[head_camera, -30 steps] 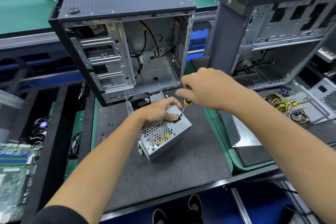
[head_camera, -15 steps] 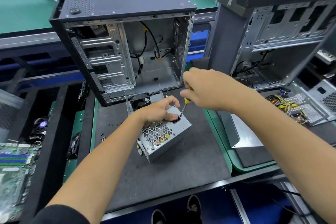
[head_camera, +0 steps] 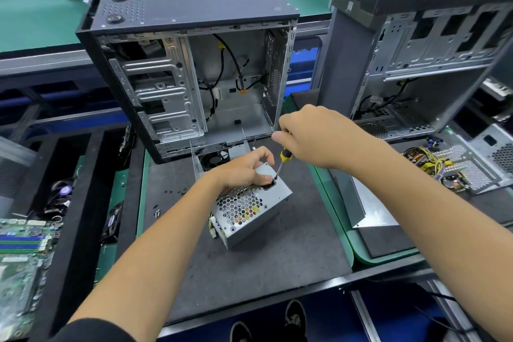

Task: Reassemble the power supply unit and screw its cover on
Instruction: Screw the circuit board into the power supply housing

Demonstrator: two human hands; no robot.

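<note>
The left hand (head_camera: 244, 168) gripped the top of the power supply (head_camera: 251, 207), fingers curled over its upper edge, thumb near a dark opening in the cover. The right hand (head_camera: 313, 137) was closed round the handle of a screwdriver (head_camera: 281, 162), whose shaft slanted down and left, its tip at that opening, just beside the left thumb. The supply stood tilted on a grey mat (head_camera: 249, 264) on the counter (head_camera: 358, 247), its honeycomb grille facing the camera, below and between both hands. Loose screws (head_camera: 166, 197) lay on the mat left of the supply, well apart from it. Behind the hands stood an open case (head_camera: 191, 69) with a fan (head_camera: 215, 157) at its foot. A second open case (head_camera: 416, 58) stood to the right, and a circuit board (head_camera: 22, 255) lay far left.
</note>
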